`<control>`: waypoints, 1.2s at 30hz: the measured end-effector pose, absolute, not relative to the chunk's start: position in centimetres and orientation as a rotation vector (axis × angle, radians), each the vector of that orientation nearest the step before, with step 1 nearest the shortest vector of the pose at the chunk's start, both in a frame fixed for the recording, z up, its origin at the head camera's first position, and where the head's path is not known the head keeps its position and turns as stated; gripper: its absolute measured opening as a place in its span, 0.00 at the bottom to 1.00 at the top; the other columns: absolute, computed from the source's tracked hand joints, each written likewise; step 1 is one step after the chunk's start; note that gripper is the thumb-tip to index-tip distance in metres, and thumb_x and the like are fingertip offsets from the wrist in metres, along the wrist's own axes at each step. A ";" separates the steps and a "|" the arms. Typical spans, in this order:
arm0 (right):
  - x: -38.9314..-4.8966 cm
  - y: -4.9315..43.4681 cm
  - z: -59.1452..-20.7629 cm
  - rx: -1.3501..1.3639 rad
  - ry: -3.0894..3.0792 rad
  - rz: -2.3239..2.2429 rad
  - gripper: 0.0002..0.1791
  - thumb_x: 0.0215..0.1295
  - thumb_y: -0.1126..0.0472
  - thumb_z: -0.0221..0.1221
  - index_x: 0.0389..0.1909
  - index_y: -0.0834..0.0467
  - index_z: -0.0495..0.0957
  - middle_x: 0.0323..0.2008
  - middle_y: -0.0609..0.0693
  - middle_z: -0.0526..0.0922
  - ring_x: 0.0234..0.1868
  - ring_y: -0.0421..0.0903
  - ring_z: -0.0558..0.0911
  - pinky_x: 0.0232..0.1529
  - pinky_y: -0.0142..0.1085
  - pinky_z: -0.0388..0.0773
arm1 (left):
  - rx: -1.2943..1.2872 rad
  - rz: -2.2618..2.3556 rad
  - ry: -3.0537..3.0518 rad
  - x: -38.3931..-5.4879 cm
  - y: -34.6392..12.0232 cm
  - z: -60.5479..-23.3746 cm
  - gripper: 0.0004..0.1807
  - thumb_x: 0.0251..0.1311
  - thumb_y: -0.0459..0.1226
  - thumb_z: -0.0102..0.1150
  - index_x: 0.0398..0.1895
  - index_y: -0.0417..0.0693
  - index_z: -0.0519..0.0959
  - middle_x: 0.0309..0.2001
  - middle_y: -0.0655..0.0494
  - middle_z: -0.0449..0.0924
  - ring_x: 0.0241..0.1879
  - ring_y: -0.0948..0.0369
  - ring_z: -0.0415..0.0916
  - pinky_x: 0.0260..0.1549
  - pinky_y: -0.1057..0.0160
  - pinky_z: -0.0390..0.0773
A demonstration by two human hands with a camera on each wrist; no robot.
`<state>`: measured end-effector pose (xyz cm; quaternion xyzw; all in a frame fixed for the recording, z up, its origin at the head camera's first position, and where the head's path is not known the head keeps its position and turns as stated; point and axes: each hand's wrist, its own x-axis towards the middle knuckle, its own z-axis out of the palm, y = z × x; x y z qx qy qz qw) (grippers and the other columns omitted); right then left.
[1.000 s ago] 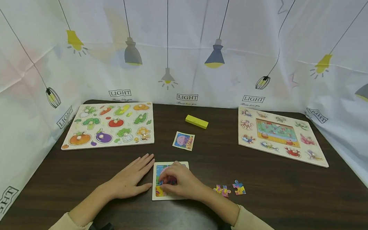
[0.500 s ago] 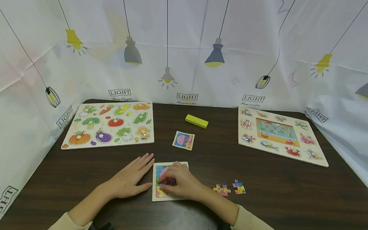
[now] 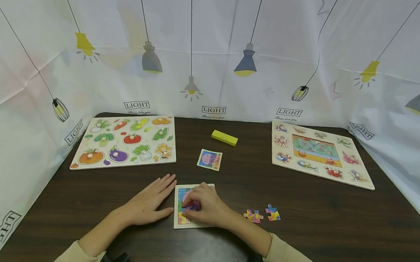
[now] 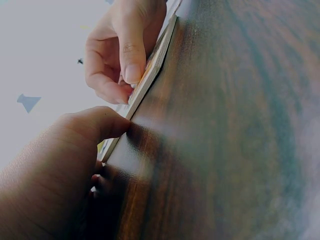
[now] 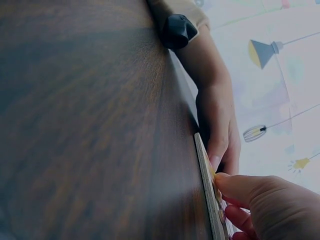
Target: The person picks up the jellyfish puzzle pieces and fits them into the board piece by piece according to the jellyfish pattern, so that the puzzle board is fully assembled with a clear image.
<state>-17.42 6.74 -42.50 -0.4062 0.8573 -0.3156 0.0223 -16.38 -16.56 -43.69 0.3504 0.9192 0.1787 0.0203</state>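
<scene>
Wooden tray (image 3: 181,226) under right hand (image 3: 207,205) | fingers bent over it, whether pinching anything: can't tell | left hand (image 3: 147,207) flat, fingers straight, at tray's left edge | loose pieces (image 3: 273,214) right of tray, nearer right hand

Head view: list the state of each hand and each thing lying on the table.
Tray: flat, partly covered
Left hand: fingers extended, touching tray
Right hand: fingers bent over tray
Pieces: loose, outside tray
Card: flat, picture up
Block: lying flat
Vegetable board: flat, picture up
Sea board: flat, picture up
</scene>
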 end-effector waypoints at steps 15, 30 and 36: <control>-17.1 6.8 -42.4 -1.406 2.789 -0.834 0.06 0.50 0.50 0.67 0.24 0.46 0.82 0.31 0.35 0.78 0.36 0.35 0.68 0.43 0.38 0.62 | 1.098 0.557 2.851 -16.4 -16.6 -43.9 0.40 0.63 0.54 0.46 0.69 0.38 0.52 0.71 0.46 0.43 0.70 0.53 0.38 0.65 0.52 0.44; -16.9 6.8 -42.5 -1.566 2.865 -0.727 0.10 0.51 0.45 0.65 0.24 0.46 0.81 0.30 0.35 0.76 0.37 0.36 0.70 0.38 0.32 0.67 | 1.097 0.564 2.850 -16.5 -16.7 -44.2 0.40 0.63 0.55 0.45 0.69 0.37 0.52 0.71 0.46 0.43 0.70 0.52 0.38 0.65 0.51 0.44; -17.0 6.9 -42.9 -1.600 2.862 -0.750 0.12 0.51 0.44 0.65 0.24 0.47 0.80 0.30 0.36 0.76 0.36 0.36 0.69 0.36 0.30 0.67 | 1.101 0.568 2.846 -16.4 -16.7 -44.1 0.40 0.63 0.55 0.45 0.69 0.38 0.52 0.71 0.47 0.43 0.70 0.53 0.38 0.65 0.51 0.44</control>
